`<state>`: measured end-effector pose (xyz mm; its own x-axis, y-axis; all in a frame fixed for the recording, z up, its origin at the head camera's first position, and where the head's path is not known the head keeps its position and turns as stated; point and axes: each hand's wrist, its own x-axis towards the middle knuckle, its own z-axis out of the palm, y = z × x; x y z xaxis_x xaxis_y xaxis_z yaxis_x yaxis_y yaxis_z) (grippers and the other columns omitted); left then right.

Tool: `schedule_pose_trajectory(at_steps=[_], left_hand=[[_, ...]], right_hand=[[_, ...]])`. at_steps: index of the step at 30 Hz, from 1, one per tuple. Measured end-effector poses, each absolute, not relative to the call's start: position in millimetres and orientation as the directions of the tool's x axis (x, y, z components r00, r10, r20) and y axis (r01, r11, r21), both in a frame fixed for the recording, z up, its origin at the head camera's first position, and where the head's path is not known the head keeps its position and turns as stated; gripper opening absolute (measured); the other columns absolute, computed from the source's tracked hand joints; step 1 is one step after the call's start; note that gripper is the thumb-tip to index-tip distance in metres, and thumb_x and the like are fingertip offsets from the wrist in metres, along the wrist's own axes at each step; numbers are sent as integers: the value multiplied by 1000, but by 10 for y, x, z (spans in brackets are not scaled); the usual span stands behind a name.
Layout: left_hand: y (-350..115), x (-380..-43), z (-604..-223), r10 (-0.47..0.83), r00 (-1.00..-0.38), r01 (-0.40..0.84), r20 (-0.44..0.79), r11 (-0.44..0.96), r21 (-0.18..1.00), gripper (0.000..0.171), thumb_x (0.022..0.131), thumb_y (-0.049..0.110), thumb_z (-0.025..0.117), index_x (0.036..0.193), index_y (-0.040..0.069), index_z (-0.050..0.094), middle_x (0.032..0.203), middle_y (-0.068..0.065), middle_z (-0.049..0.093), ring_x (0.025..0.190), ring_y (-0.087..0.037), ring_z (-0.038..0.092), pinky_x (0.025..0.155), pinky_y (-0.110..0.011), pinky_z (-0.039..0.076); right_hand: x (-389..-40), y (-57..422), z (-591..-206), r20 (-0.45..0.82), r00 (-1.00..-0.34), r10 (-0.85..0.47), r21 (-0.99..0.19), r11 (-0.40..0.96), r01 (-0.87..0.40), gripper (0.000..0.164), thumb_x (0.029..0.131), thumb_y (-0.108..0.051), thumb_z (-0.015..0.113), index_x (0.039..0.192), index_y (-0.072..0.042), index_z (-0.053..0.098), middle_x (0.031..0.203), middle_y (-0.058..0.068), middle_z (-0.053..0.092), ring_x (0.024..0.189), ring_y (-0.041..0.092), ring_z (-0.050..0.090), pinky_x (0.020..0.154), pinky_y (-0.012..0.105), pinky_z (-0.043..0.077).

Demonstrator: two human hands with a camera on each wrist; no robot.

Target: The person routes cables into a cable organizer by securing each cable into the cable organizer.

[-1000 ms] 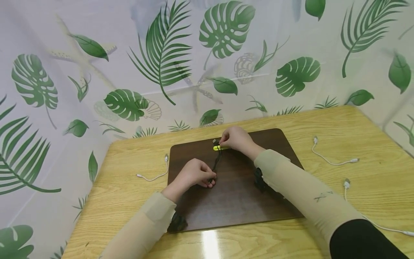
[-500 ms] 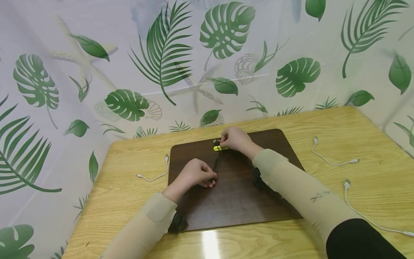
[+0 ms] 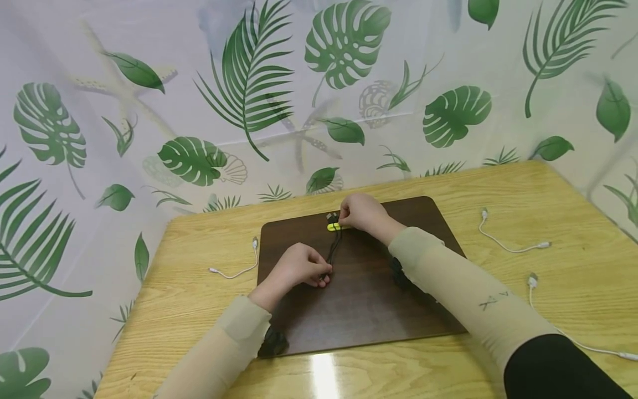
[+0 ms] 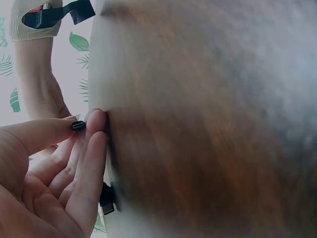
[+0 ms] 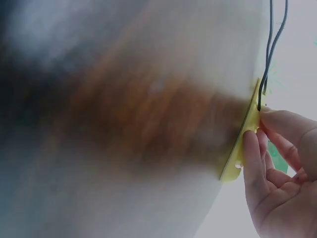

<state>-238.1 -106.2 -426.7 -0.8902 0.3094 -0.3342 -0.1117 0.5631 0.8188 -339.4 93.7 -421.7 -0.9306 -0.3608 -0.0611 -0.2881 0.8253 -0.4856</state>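
My left hand [image 3: 299, 266] pinches one plug end of a black USB cable [image 3: 335, 246] over the brown board [image 3: 359, 310]. The left wrist view shows that small black plug [image 4: 78, 126] between thumb and forefinger; another black plug [image 4: 107, 199] lies below the fingers. Farther back, my right hand [image 3: 365, 211] has its fingertips at a yellow cable clip [image 3: 333, 227]. Two black strands run over it to plugs [image 3: 332, 216] behind. In the right wrist view, my thumb and fingers pinch the cable [image 5: 267, 69] at the clip [image 5: 237, 156]; the exact contact is partly hidden.
A short white cable [image 3: 241, 273] lies left of the board on the wooden table [image 3: 189, 310]. Two more white cables, the far one [image 3: 513, 249] and the near one [image 3: 588, 346], lie to the right. A leaf-patterned cloth [image 3: 319, 111] rises behind the table.
Both hands stay almost where they were, with the same hold on the cable. The whole head view has shifted slightly.
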Motion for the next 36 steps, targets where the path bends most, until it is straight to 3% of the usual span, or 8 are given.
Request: schedule_pose_trajectory(at_steps=[6,10,13,18,22,31,36], left_hand=[[-1079,-2358,-4232,286,-922,13,-260,695,719,18,98,16,77,85,5,83,74,-5,79,60,-7,69,64,-26,62],[-1060,-2307,-4190,284,-945,146,-162,811,567,24,98,23,79,76,12,82,68,0,75,59,-7,63,59,-23,52],[-1023,-2253,-4156,288,-953,222,-91,872,436,25,96,26,80,74,16,81,69,3,74,58,-7,57,57,-23,46],[-949,-2176,-4148,329,-944,317,-7,915,248,20,94,28,83,77,18,83,74,6,77,59,-9,64,55,-26,52],[-905,-2135,-4147,351,-936,350,21,921,172,16,92,28,85,80,18,83,79,4,79,66,-15,72,58,-32,58],[-887,-2086,-4130,386,-922,386,25,922,-8,22,92,28,85,76,15,78,76,0,77,69,-20,74,60,-36,60],[-886,-2060,-4141,438,-898,431,44,896,-106,21,90,27,86,77,13,77,77,-2,77,70,-23,75,59,-39,61]], right_hand=[[-3384,901,-4201,-47,-924,-380,-421,847,-326,23,95,-12,70,72,-13,69,73,0,66,66,17,54,66,32,44],[-3372,895,-4195,-39,-920,-390,-412,845,-341,24,94,-11,69,71,-14,66,71,0,63,66,18,53,65,33,43],[-3365,916,-4211,-37,-923,-383,-440,836,-329,20,94,-12,71,74,-13,71,76,2,69,68,18,57,68,34,47],[-3361,974,-4261,-59,-934,-353,-504,818,-277,13,97,-16,75,86,-11,79,92,6,79,76,18,64,78,38,56],[-3350,1010,-4251,-69,-935,-349,-527,808,-263,13,98,-17,75,93,-8,82,99,9,81,83,22,69,83,41,58],[-3285,1055,-4174,-104,-934,-343,-574,787,-225,20,104,-15,68,111,-6,84,120,16,79,98,28,72,83,40,58],[-3231,1024,-4163,-120,-933,-338,-597,776,-204,23,105,-13,65,119,-4,81,128,18,76,110,32,73,93,44,59]])
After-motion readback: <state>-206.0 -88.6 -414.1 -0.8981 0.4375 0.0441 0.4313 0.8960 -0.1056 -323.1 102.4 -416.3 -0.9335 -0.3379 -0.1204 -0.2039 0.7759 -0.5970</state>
